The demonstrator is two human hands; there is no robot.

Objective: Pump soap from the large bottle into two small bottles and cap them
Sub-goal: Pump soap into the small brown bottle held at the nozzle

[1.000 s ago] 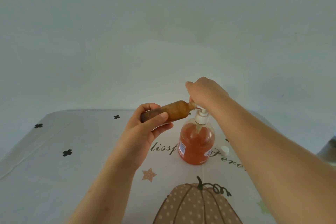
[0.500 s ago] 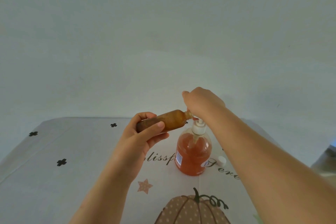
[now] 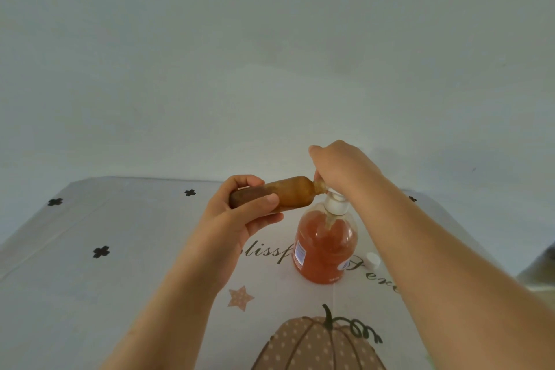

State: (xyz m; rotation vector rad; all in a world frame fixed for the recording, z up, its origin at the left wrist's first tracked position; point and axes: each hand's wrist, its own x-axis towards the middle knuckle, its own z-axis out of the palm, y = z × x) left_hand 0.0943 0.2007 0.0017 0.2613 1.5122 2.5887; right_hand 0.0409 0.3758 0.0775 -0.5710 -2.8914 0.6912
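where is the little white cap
In the head view, the white cap lies on the tablecloth just right of the large soap bottle.

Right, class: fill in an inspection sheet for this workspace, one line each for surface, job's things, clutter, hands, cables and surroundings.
Surface: pale cloth with pumpkin, star and lettering prints.
Job's things: large bottle upright, mostly full; small bottle held nearly level, mouth at the pump; white cap loose on the cloth, right of the large bottle; second small bottle not seen.
Clutter: nothing seen.
Hands: left hand grips the small bottle; right hand curls over the pump.
Cables: nothing seen.
Surroundings: plain wall behind; dark blurred thing at the right edge.
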